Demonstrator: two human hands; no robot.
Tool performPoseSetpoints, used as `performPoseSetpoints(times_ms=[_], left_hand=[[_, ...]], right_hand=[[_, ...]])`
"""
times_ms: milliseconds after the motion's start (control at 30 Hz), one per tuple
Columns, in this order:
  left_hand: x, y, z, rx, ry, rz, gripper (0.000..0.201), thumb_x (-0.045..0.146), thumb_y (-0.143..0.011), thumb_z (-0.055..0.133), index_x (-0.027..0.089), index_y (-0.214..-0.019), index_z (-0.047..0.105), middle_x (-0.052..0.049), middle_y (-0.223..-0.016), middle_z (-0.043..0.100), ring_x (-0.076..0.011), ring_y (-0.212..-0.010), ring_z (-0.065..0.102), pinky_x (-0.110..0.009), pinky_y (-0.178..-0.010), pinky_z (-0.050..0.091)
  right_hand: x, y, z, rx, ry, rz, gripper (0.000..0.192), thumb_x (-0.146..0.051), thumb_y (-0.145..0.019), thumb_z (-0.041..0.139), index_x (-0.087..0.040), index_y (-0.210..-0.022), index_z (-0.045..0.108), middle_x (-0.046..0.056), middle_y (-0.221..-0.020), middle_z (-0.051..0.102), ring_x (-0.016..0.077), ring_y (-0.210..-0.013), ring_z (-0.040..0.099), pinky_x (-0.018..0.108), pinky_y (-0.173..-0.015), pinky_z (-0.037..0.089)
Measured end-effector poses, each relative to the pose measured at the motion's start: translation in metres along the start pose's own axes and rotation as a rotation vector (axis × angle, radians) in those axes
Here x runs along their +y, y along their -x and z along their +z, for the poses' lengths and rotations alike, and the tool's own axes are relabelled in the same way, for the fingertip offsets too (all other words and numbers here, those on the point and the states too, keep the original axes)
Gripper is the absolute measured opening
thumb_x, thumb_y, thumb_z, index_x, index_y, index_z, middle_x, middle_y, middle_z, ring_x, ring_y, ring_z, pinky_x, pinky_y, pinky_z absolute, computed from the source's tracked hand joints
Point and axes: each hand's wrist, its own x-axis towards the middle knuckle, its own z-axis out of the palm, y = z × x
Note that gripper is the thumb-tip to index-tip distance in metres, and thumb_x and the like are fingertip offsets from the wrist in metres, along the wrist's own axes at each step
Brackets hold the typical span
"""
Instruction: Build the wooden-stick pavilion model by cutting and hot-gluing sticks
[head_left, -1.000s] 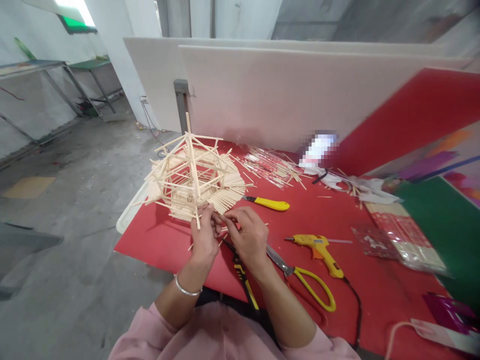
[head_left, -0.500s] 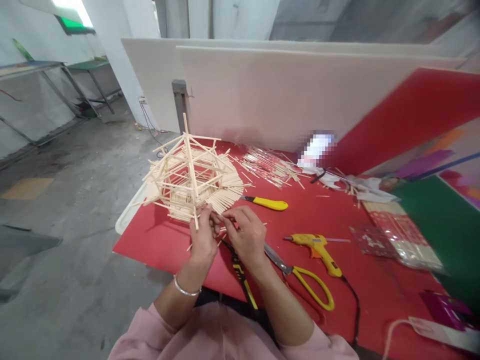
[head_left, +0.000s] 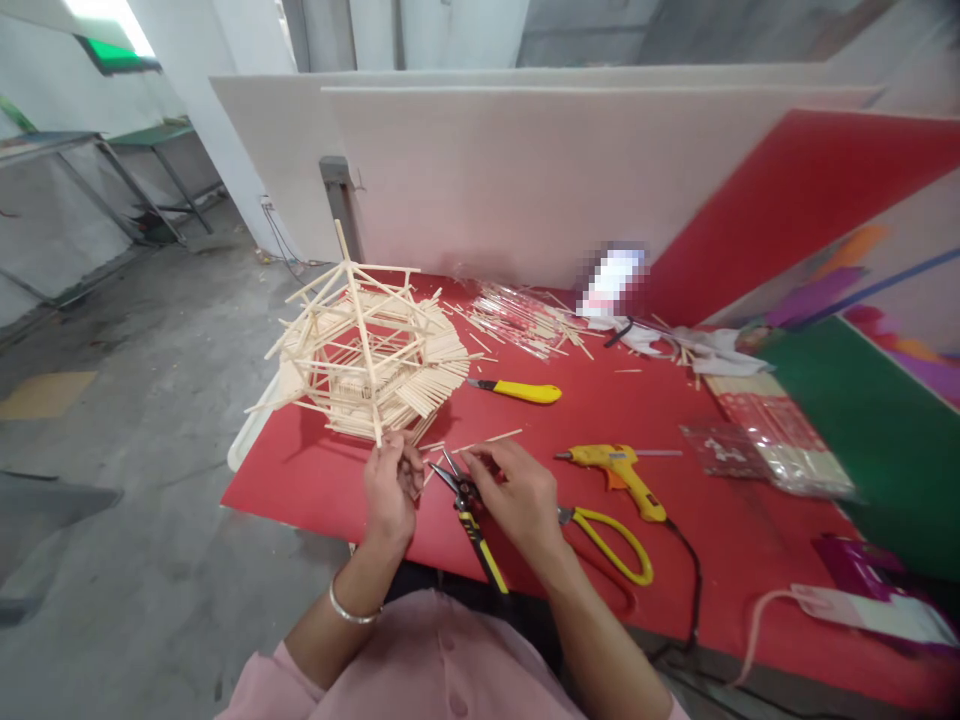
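Note:
My left hand (head_left: pixel 394 487) is closed, fingers curled at the lower end of a roof strut on a model pavilion of thin wooden sticks (head_left: pixel 365 345). What its fingertips pinch is too small to make out. My right hand (head_left: pixel 517 488) hovers beside black-and-yellow cutters (head_left: pixel 471 520), thumb and fingers bent and slightly apart, with nothing visible between them. The cutters lie with their blades parted, pointing towards the model. Loose sticks (head_left: pixel 499 437) lie just beyond my right fingers. Scissors with yellow handles (head_left: pixel 615 545) lie partly under my right forearm.
Behind the hands lies a yellow utility knife (head_left: pixel 525 391). A yellow glue gun (head_left: pixel 619 468) with its cord is to the right. Further back are scattered sticks (head_left: pixel 525 320), a phone-like blurred screen (head_left: pixel 611 285) and packed sticks (head_left: pixel 787 430). A power strip (head_left: pixel 870 612) sits at the right.
My right hand has drawn away from my left, moving right beside the cutters. The left hand has dropped slightly below the model. The whole view has shifted a little.

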Motion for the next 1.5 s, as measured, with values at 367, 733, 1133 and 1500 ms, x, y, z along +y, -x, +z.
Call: performPoseSetpoints(times_ms=[367,733,1133,1500], left_hand=[[-0.01,0.014,-0.005,0.013,-0.062,0.023,0.028,0.038,-0.066,0.076,0.015,-0.076,0.063,0.008,-0.045,0.047,-0.0026,-0.035,0.036,-0.013,-0.034,0.024],[-0.002,0.013,-0.016,-0.071,-0.096,-0.036,0.037,0.042,-0.062,0.08,0.014,-0.083,0.069,0.01,-0.042,0.043,-0.0011,-0.035,0.031,-0.014,-0.035,0.021],[-0.009,0.011,-0.025,-0.352,-0.652,0.317,0.01,0.026,-0.071,0.073,0.018,-0.065,0.075,-0.002,-0.059,0.066,-0.0121,-0.055,0.054,-0.024,-0.054,0.042],[-0.025,0.011,-0.059,-0.339,-1.025,0.675,0.034,0.034,-0.079,0.067,0.016,-0.051,0.06,-0.004,-0.069,0.059,-0.0106,-0.057,0.051,-0.024,-0.055,0.04]], right_hand=[[-0.018,-0.023,0.003,0.02,-0.138,0.06,0.044,-0.051,-0.085,0.058,-0.023,-0.119,0.064,0.004,-0.087,0.063,0.0151,-0.073,0.058,0.028,-0.071,0.046],[-0.029,0.001,0.012,-0.076,-0.305,0.017,0.02,-0.039,-0.085,0.062,-0.025,-0.082,0.076,0.0,-0.07,0.061,0.0116,-0.061,0.055,0.024,-0.059,0.042],[0.002,0.019,-0.007,-0.195,-0.109,0.147,0.029,-0.049,-0.075,0.07,-0.023,-0.063,0.068,0.001,-0.065,0.061,0.0149,-0.063,0.056,0.025,-0.058,0.039],[0.002,0.007,-0.007,-0.268,-0.139,0.1,0.033,-0.043,-0.087,0.054,-0.024,-0.112,0.067,0.005,-0.103,0.07,0.0157,-0.079,0.065,0.026,-0.07,0.05]])
